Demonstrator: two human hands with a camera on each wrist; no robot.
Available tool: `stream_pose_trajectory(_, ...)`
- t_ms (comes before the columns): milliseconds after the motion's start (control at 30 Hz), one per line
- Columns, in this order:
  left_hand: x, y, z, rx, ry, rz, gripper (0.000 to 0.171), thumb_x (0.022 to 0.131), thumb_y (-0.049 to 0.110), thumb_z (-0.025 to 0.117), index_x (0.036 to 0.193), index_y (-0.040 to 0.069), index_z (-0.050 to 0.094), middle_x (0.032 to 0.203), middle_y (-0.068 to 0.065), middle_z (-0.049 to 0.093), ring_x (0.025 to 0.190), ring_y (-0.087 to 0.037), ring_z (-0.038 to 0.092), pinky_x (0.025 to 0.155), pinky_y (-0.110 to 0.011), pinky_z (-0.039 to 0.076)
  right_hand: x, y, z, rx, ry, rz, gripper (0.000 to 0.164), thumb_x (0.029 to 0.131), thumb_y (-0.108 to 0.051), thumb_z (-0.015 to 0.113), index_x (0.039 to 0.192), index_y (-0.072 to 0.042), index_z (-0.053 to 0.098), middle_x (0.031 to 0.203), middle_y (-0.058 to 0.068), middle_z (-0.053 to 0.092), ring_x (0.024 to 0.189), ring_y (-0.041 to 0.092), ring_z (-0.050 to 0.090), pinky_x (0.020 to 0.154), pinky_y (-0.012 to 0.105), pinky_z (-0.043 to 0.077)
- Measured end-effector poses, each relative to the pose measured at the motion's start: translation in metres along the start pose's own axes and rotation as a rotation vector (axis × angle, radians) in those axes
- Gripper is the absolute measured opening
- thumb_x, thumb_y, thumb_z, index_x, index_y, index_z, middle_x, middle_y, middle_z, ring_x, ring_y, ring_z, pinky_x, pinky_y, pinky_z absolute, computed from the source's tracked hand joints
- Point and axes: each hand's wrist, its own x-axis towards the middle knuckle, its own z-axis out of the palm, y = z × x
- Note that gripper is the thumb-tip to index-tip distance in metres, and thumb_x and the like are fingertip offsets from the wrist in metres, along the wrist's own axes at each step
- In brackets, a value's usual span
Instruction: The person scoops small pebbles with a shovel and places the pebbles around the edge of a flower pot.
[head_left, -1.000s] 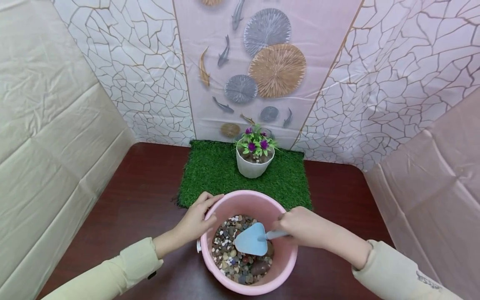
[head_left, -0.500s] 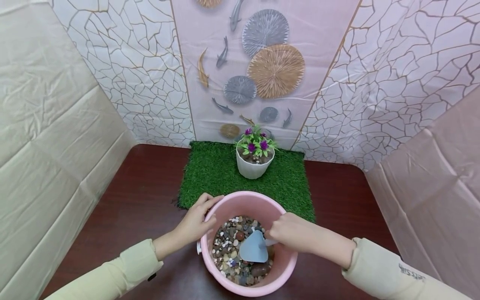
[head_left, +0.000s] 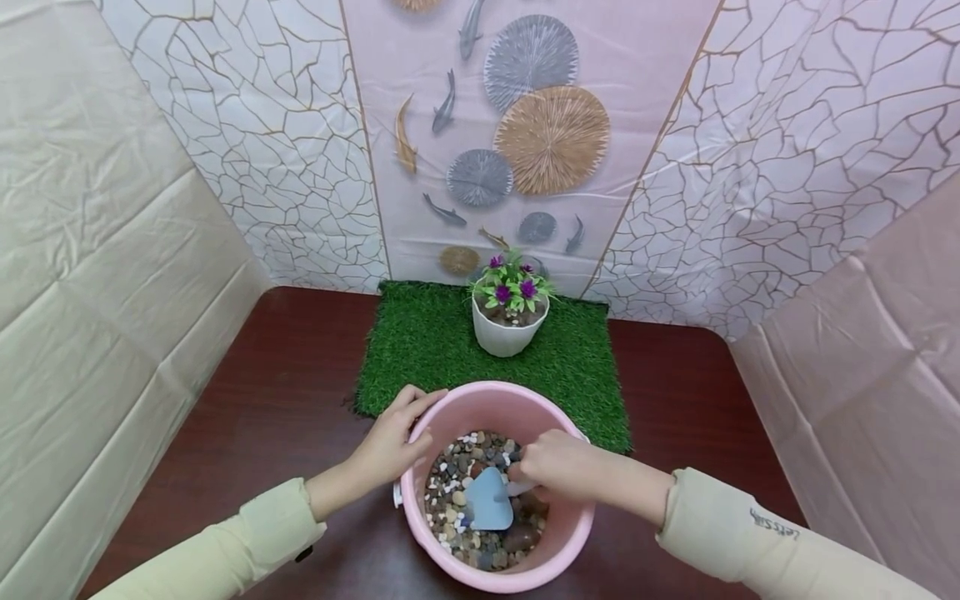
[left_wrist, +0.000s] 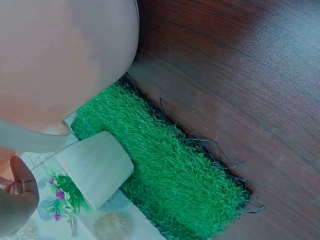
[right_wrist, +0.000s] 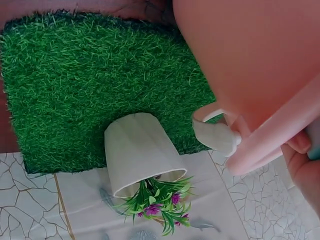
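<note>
A pink bucket (head_left: 487, 410) stands at the table's front with mixed pebbles (head_left: 447, 477) covering its bottom. My left hand (head_left: 386, 446) holds the bucket's left rim, its thumb on the inner side. Inside the bucket, my right hand (head_left: 562, 467) grips the handle of a light blue hand shovel (head_left: 491, 500), whose blade lies low over the pebbles. The fist hides most of that handle. At the edge of the right wrist view, only part of the right hand (right_wrist: 306, 172) shows past the bucket rim.
Behind the bucket, a white flowerpot (head_left: 506, 335) with purple flowers stands on a green artificial grass mat (head_left: 420, 342). The dark red table (head_left: 300, 342) is bounded by patterned cloth at the back and pale cloth walls on both sides.
My right hand has moved left and lower into the bucket, bringing the hand shovel down among the pebbles. The left hand has stayed on the rim.
</note>
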Motion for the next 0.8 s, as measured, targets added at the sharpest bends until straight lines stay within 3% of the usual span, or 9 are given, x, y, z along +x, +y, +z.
stream_pose_trajectory(400, 0.0, 0.003, -0.001, -0.027, -0.02, -0.026, 0.056, 0.079, -0.002, 0.059, 0.135, 0.005, 0.051, 0.107, -0.005, 0.051, 0.084, -0.011, 0.051, 0.07, -0.023, 0.046, 0.009, 0.005, 0.005, 0.068, -0.027, -0.008, 0.02, 0.065, -0.001, 0.068, 0.072, -0.02, 0.065, 0.062, -0.009, 0.06, 0.046, 0.003, 0.038, 0.046, 0.014, 0.031)
stream_pose_trajectory(800, 0.0, 0.003, 0.0, -0.03, -0.004, -0.013, 0.057, 0.078, -0.003, 0.059, 0.134, 0.004, 0.052, 0.106, -0.004, 0.051, 0.084, -0.01, 0.051, 0.07, -0.023, 0.047, 0.01, 0.017, 0.007, 0.151, 0.014, -0.03, 0.02, 0.065, -0.001, 0.07, 0.075, -0.017, 0.064, 0.065, -0.009, 0.063, 0.048, 0.001, 0.043, 0.048, 0.012, 0.035)
